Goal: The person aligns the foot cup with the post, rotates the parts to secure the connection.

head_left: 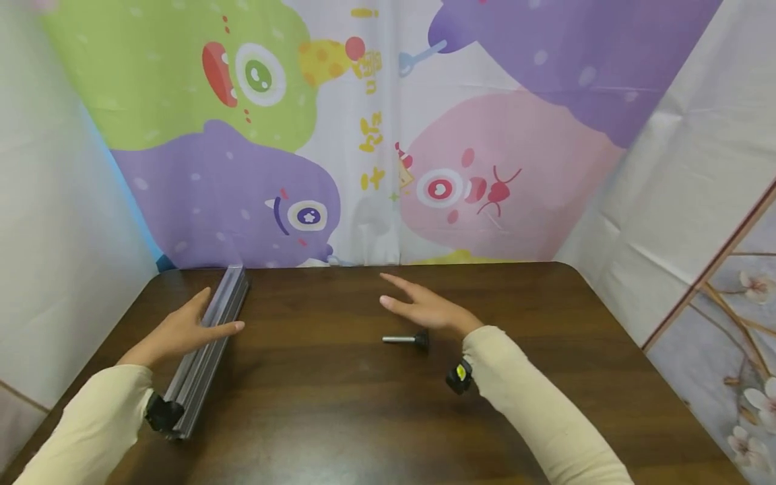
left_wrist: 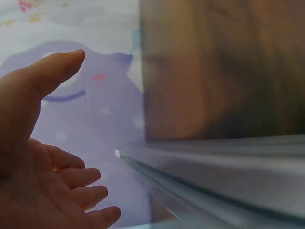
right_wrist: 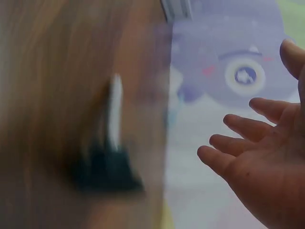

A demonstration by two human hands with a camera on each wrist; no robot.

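Observation:
My left hand [head_left: 176, 331] hovers over a long grooved aluminium profile [head_left: 203, 380], fingers and thumb spread and holding nothing. The profile lies lengthwise on the left of the table, running from near the front to the back edge. In the left wrist view the same profile [left_wrist: 228, 174] passes beside the hand [left_wrist: 52, 186]. On the right, my right hand [head_left: 432, 311] is held with fingers extended, just behind a levelling foot [head_left: 400, 339]. This foot has a silver stud pointing left and a black base; in the right wrist view it is blurred, its base [right_wrist: 107, 171] nearest.
The dark wooden table [head_left: 339, 404] has rounded back corners. A cartoon-printed cloth [head_left: 370, 229] hangs right behind its back edge, with white cloth [head_left: 630, 202] at the sides. Black wrist cameras [head_left: 459, 377] sit under the beige sleeves [head_left: 539, 411].

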